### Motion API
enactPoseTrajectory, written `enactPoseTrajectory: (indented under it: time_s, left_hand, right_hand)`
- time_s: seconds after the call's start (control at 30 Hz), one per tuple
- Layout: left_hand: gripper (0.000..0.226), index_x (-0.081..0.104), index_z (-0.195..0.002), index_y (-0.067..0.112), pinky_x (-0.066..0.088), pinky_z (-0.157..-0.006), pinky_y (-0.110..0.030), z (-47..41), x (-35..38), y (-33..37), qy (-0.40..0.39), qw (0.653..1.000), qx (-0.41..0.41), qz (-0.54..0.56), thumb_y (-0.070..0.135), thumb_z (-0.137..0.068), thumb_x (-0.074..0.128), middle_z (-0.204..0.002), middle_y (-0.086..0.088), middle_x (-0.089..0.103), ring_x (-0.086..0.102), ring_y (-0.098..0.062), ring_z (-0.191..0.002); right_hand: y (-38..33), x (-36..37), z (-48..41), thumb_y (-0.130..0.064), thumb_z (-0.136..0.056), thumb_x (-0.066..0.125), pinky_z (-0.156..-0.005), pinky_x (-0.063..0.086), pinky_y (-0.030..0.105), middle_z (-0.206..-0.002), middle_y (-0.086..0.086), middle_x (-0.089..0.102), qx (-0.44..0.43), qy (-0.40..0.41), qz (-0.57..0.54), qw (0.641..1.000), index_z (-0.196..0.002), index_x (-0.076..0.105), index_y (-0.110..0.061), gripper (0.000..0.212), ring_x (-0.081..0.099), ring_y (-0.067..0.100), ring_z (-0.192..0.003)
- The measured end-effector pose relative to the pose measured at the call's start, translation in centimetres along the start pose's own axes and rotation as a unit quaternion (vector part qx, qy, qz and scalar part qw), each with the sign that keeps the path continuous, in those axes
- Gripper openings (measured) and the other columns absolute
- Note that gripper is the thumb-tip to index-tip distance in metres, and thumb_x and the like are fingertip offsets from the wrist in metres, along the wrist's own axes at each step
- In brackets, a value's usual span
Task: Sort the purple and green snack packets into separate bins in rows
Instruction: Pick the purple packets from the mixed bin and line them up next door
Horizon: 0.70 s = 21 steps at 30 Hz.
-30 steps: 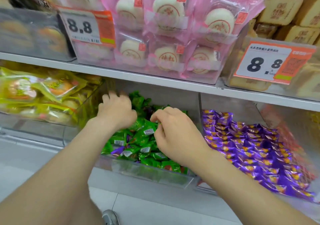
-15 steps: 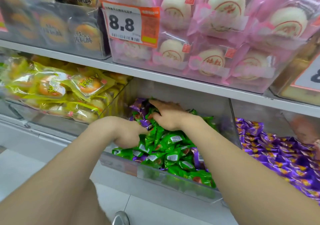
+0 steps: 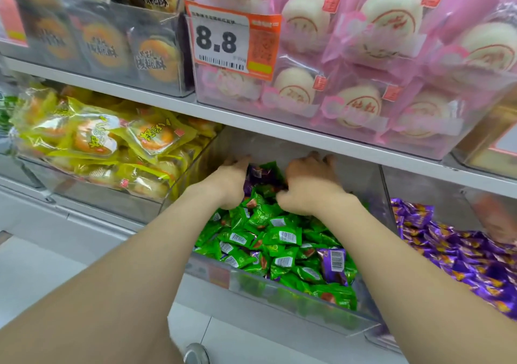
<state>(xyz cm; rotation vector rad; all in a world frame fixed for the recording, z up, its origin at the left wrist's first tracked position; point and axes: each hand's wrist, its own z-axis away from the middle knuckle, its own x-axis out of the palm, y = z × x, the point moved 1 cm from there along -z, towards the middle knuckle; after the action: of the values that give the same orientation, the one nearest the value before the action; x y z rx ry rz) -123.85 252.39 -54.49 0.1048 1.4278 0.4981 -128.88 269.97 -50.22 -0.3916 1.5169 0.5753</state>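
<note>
Now that the left hand (image 3: 228, 186) has joined the right hand (image 3: 307, 188) at the far end of the green bin (image 3: 279, 299), they bracket stray purple packets (image 3: 258, 174). Fingers are buried, grip unclear; the purple bin (image 3: 419, 184) waits right.

left grip (image 3: 230, 180) and right grip (image 3: 307, 186) reach forward, near each other, knuckles up, fingertips hidden.

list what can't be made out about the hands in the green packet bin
Head view: whether the left hand and right hand grip anything; fingertips are buried among small green foil snack packets.
How many purple foil packets lie under the green pile.
The clear plastic purple-packet bin is cut off by the right edge.
Small print on the orange price tag: too small.
</note>
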Motion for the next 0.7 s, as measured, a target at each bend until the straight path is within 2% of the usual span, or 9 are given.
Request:
enactPoseTrajectory:
  time_s: [0.07,0.17,0.27,0.33,0.4,0.47,0.6,0.7]
  left_hand:
    - [0.076,0.045,-0.152,0.029,0.047,-0.11,-0.035,-0.8,0.3,-0.4,0.012,1.0,0.018,0.001,0.013,-0.084,0.075,-0.149,-0.007,0.052,0.053,-0.031,-0.137]
    - [0.073,0.059,-0.139,0.019,0.049,-0.099,-0.031,-0.8,0.0,-0.4,0.034,0.999,0.032,-0.002,0.02,-0.075,0.093,-0.136,-0.006,0.063,0.06,-0.029,-0.126]
    - [0.065,0.064,-0.127,0.017,0.05,-0.092,-0.031,-0.7,0.2,-0.5,0.04,0.998,0.042,-0.003,0.025,-0.072,0.096,-0.128,-0.006,0.067,0.063,-0.028,-0.117]
    - [0.058,0.066,-0.119,0.017,0.05,-0.091,-0.031,-0.6,0.3,-0.6,0.042,0.998,0.055,0.009,0.026,-0.071,0.097,-0.122,-0.003,0.066,0.062,-0.026,-0.113]
    - [0.05,0.067,-0.115,0.016,0.043,-0.082,-0.027,-0.6,0.3,-0.7,0.042,0.997,0.071,0.009,0.027,-0.075,0.094,-0.113,0.002,0.062,0.058,-0.022,-0.105]
    - [0.04,0.068,-0.112,0.017,0.038,-0.077,-0.025,-0.6,0.2,-0.6,0.044,0.995,0.089,0.015,0.029,-0.081,0.09,-0.106,0.005,0.057,0.054,-0.02,-0.101]
    - [0.023,0.064,-0.106,0.027,0.043,-0.084,-0.032,-0.7,-0.3,-0.6,0.061,0.992,0.106,0.022,0.039,-0.091,0.078,-0.114,-0.006,0.065,0.054,-0.028,-0.111]
    - [0.02,0.067,-0.108,0.023,0.048,-0.083,-0.034,0.4,-1.1,0.3,0.098,0.988,0.115,0.041,0.039,-0.096,0.072,-0.108,-0.007,0.068,0.059,-0.029,-0.104]
  right_hand:
    - [-0.6,0.6,-1.1,-0.037,-0.079,0.06,-0.102,0.045,0.045,-0.109,0.008,0.069,-0.012,0.054,-0.113,0.992,-0.106,0.068,-0.022,0.032,0.059,0.035,-0.114]
    - [-1.7,1.8,-2.9,-0.031,-0.089,0.062,-0.091,0.058,0.045,-0.116,0.012,0.071,-0.009,0.035,-0.215,0.976,-0.117,0.065,-0.023,0.03,0.066,0.039,-0.108]
    - [-2.4,3.0,-4.3,-0.032,-0.097,0.062,-0.1,0.053,0.046,-0.127,0.015,0.067,-0.005,-0.001,-0.159,0.987,-0.13,0.064,-0.022,0.035,0.065,0.041,-0.115]
    - [-2.4,3.4,-5.1,-0.032,-0.095,0.066,-0.105,0.043,0.047,-0.123,0.013,0.068,0.002,0.005,-0.128,0.992,-0.123,0.067,-0.022,0.029,0.063,0.039,-0.118]
    - [-2.3,3.4,-5.5,-0.029,-0.093,0.067,-0.108,0.037,0.049,-0.116,0.012,0.068,0.011,0.006,-0.119,0.993,-0.111,0.068,-0.022,0.019,0.062,0.037,-0.117]
    - [-2.0,3.0,-5.4,-0.026,-0.094,0.066,-0.11,0.034,0.05,-0.117,0.013,0.066,0.013,-0.002,-0.119,0.993,-0.112,0.066,-0.019,0.019,0.06,0.037,-0.118]
    - [-1.3,0.8,-4.1,-0.024,-0.098,0.06,-0.106,0.038,0.045,-0.125,0.014,0.064,0.037,0.031,-0.152,0.987,-0.119,0.066,-0.014,0.024,0.057,0.036,-0.122]
    - [-0.4,-1.0,-1.4,-0.014,-0.099,0.054,-0.096,0.048,0.04,-0.121,0.016,0.065,0.04,0.037,-0.177,0.983,-0.12,0.063,-0.01,0.023,0.06,0.038,-0.114]
